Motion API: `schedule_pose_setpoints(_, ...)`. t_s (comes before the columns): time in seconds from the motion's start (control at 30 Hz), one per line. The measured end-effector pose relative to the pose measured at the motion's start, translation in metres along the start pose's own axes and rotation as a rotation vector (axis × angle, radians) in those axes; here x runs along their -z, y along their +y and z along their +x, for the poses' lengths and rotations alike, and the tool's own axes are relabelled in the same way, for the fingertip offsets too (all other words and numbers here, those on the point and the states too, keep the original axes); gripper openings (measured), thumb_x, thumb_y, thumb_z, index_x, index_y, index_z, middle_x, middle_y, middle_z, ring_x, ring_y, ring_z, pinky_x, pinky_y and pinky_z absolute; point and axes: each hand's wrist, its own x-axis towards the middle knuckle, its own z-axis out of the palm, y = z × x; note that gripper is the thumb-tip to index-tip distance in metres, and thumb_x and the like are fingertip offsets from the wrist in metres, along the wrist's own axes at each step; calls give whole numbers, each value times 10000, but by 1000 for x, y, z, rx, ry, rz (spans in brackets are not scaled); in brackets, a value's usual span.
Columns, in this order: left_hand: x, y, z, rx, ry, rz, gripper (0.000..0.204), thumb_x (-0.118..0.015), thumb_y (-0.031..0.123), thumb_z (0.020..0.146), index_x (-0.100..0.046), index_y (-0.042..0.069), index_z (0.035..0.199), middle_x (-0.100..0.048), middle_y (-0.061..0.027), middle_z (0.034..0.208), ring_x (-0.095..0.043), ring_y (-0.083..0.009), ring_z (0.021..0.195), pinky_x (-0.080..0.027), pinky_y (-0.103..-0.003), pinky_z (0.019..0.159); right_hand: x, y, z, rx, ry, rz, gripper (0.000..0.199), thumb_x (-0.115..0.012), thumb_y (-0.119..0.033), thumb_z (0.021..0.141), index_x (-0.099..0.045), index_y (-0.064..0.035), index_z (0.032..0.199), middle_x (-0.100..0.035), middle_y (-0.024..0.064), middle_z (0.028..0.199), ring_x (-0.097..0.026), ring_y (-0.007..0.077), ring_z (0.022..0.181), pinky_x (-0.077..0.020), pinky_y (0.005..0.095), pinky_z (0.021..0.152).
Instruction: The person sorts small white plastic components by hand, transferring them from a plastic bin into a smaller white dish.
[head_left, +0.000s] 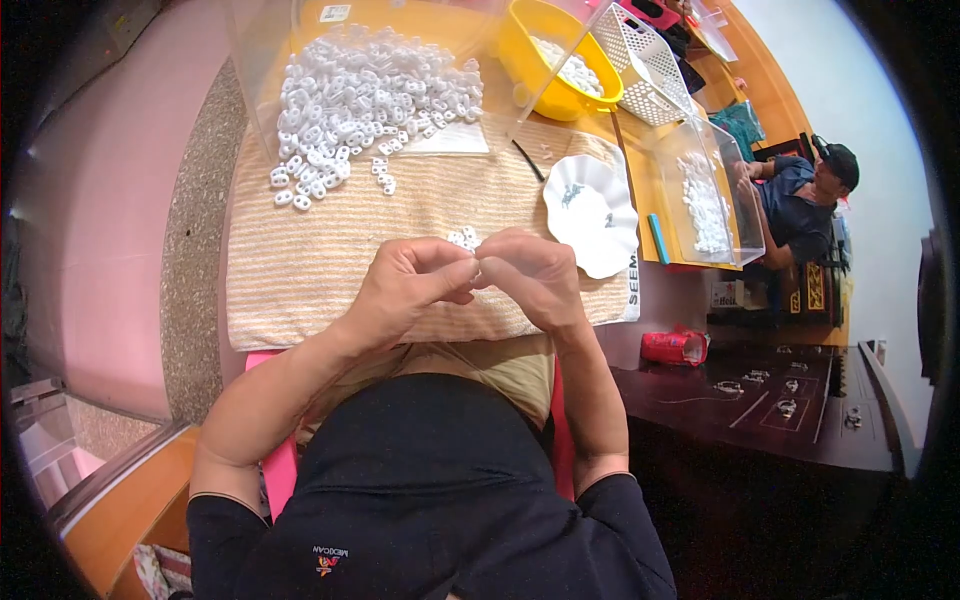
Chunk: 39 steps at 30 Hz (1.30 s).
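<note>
Seeing the left hand [408,285] pinched at the fingertips on a tiny pale bit [478,270], honestly too small to make out. Also seeing the right hand [538,280] tucked right up against it, fingers curled in, but too blurry to tell if clamped or not. Just past the fingertips, spotting a few white 2-hole pieces [464,238] on a striped towel [310,245]. Farther up, a big heap [375,95] of similar ones, plus a scalloped white dish [605,248] off to the right.
</note>
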Motion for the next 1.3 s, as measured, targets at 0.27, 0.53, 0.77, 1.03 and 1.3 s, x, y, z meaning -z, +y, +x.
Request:
schedule_pose_setpoints(0.27, 2, -5, 3, -85, 42, 131, 188, -665, 163, 899, -685, 0, 991, -694, -41, 869, -615, -83, 768, -505, -229, 714, -9, -3, 1, 8, 98, -73, 52, -605, 43, 850, -647, 58, 877, -631, 105, 858, -627, 154, 755, -503, 257, 672)
schedule_pose_setpoints(0.53, -1, -3, -1, -152, 72, 235, 172, -668, 136, 891, -685, -11, 979, -699, -65, 862, -630, -93, 777, -499, -228, 704, -8, 0, -1, -10, 34, -75, 106, -606, -48, 919, -609, 48, 964, -629, 81, 879, -645, 130, 781, -537, 240, 703)
schedule_pose_setpoints(0.77, -1, -3, -2, -141, 115, 206, 140, -689, 100, 870, -672, -19, 943, -675, -53, 814, -615, -87, 725, -507, -220, 659, -14, -3, 0, 80, 22, -141, 48, -581, 1, 915, -590, 37, 945, -614, 76, 864, -642, 134, 786, -537, 249, 709)
schedule_pose_setpoints(1.03, 5, -3, -2, -91, 137, 175, 156, -688, 125, 874, -682, -16, 940, -667, -35, 779, -599, -78, 701, -498, -229, 664, 3, -3, -1, 157, 142, -402, 39, -609, 17, 880, -598, 2, 914, -602, 76, 809, -601, 139, 724, -487, 266, 647)
schedule_pose_setpoints(1.3, 6, -4, -2, -69, 147, 150, 132, -684, 114, 876, -663, -10, 917, -649, -42, 765, -616, -107, 688, -526, -242, 656, 71, 26, -1, 40, 532, -985, 102, -661, -125, 852, -624, -30, 848, -626, 145, 830, -621, 320, 736, -480, 399, 651)
